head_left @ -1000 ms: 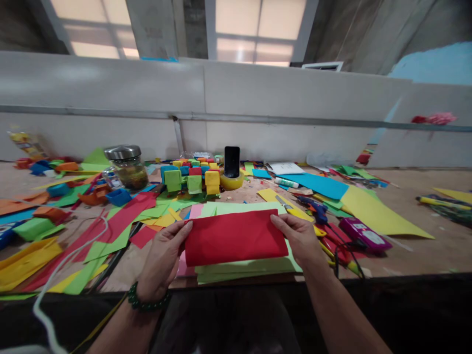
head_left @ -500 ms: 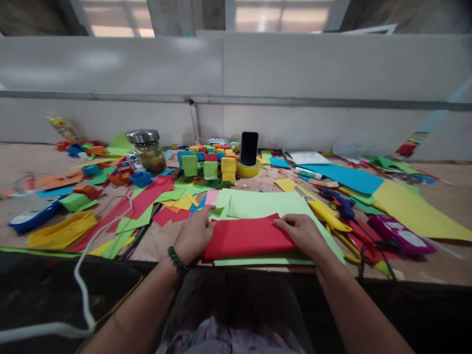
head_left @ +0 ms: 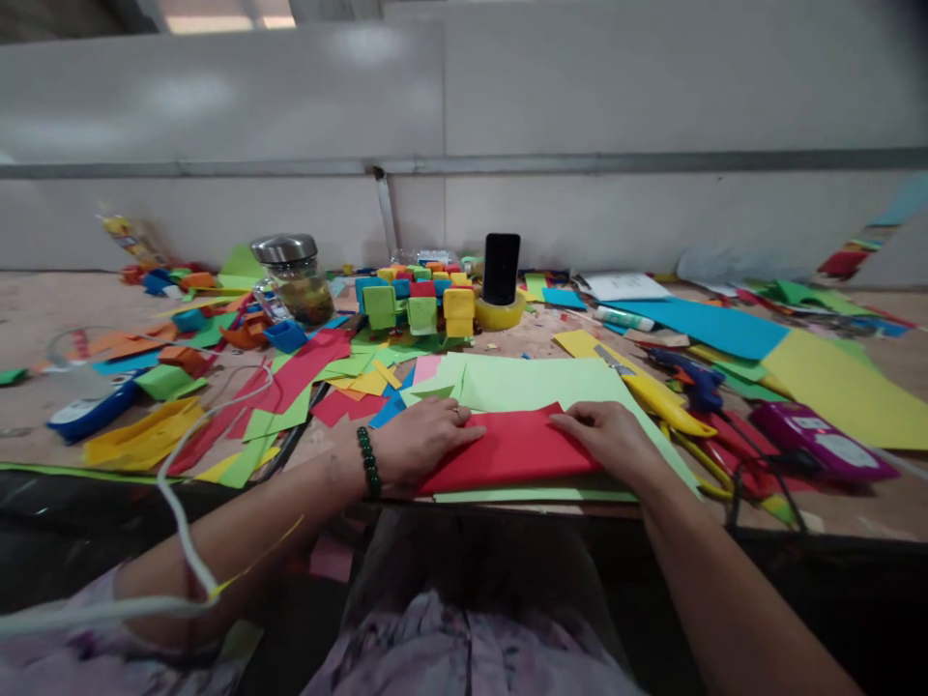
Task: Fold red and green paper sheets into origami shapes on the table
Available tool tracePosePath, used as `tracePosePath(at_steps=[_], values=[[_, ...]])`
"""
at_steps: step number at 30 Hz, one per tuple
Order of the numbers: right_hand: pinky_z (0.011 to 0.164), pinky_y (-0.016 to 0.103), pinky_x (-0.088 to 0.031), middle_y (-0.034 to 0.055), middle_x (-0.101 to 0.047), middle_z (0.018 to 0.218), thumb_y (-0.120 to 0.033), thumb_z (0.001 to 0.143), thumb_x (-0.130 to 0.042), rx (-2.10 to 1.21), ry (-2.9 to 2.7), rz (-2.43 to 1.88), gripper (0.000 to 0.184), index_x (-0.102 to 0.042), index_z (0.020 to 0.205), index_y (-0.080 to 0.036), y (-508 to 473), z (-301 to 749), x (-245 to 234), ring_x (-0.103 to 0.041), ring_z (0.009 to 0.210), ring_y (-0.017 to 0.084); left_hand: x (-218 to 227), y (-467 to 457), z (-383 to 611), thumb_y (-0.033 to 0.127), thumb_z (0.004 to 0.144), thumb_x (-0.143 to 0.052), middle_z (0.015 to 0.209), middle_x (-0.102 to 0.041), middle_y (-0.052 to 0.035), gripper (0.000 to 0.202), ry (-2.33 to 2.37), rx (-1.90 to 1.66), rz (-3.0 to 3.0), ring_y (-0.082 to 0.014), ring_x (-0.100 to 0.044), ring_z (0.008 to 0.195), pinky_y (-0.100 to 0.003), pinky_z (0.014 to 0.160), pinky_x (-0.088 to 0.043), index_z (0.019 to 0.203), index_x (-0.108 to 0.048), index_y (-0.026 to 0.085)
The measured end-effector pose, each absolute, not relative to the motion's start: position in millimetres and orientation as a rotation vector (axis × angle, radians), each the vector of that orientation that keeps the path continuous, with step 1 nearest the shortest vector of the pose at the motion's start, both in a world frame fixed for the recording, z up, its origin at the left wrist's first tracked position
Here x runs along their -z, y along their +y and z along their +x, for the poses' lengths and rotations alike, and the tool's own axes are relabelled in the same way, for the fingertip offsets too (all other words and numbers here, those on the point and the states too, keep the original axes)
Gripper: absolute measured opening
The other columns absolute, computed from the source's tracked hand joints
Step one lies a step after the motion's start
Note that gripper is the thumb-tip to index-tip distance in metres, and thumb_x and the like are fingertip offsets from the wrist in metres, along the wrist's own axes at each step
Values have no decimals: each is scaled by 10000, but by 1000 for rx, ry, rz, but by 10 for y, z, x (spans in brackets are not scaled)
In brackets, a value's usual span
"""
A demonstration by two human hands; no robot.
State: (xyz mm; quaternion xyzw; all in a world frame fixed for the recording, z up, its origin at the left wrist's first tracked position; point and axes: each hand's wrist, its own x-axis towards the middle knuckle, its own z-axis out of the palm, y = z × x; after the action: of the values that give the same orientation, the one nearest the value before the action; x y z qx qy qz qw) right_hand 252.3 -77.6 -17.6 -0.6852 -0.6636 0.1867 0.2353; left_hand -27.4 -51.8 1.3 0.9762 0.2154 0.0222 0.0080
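So the red paper [head_left: 518, 445] is folded over and lying on some light green sheets [head_left: 536, 382], right by the near edge of the table [head_left: 36, 319]. The person's left hand [head_left: 427, 440] is laid across the left end of it, fingers close together and pointing inward; can't really tell if they've got hold of an edge or are just resting on top. There's a dark green bracelet [head_left: 368, 462] on that wrist. The right hand [head_left: 609, 435] has thumb and forefinger pinched together on the paper's far edge, over toward the right corner.

Just right of the green sheets there's a yellow-handled tool [head_left: 663, 401], with a blue glue gun [head_left: 688, 377] and a purple gadget [head_left: 823, 445] further over. Beyond the sheets, a phone [head_left: 502, 269] stands upright at a yellow tape roll [head_left: 500, 315], with a bunch of colorful blocky pieces [head_left: 422, 316] beside it on the left. Further left is a glass jar [head_left: 308, 290] with a metal lid.
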Motion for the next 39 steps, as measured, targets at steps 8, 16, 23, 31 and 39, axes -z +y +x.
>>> tracePosePath(at_steps=[8,16,23,31,39], values=[[818,419,-453,150,-715,1024,-301,899,-485,148,-2056,-1913,340,-707,1101,-140,-974,2299,-263,-610,934,293,-112,-685,-80,377,889,-507,888,-640,-117,274,902,-45,3071,-249,-592,815,-337,658,-429,928,-641,141],[1014,505,-390,246,-641,1219,-152,831,-455,759,-2692,-1275,427,-670,1157,19,-1610,1429,206,-543,1178,365,-125,-734,-80,368,905,-436,844,-634,-113,299,943,-84,3067,-241,-610,781,-330,631,-459,891,-642,153],[986,524,-412,219,-712,1065,-211,782,-495,1129,-2733,-1226,388,-745,1010,-21,-1637,1466,337,-632,1030,352,-137,-763,-67,394,881,-488,882,-643,-120,309,967,-32,3081,-276,-626,849,-371,681,-506,966,-641,139],[894,487,-476,272,-715,986,-91,706,-517,1274,-2668,-1497,383,-729,988,59,-1791,1925,299,-658,946,361,-62,-773,-90,379,878,-498,895,-636,-114,307,992,-71,3076,-277,-617,857,-382,703,-504,1035,-633,151],[667,456,-505,224,-706,761,13,737,-491,741,-2665,-2077,260,-738,783,-50,-1833,2334,-130,-648,736,329,3,-835,-97,361,910,-451,881,-633,-116,345,1029,-100,3098,-272,-600,825,-390,736,-473,1140,-606,156]])
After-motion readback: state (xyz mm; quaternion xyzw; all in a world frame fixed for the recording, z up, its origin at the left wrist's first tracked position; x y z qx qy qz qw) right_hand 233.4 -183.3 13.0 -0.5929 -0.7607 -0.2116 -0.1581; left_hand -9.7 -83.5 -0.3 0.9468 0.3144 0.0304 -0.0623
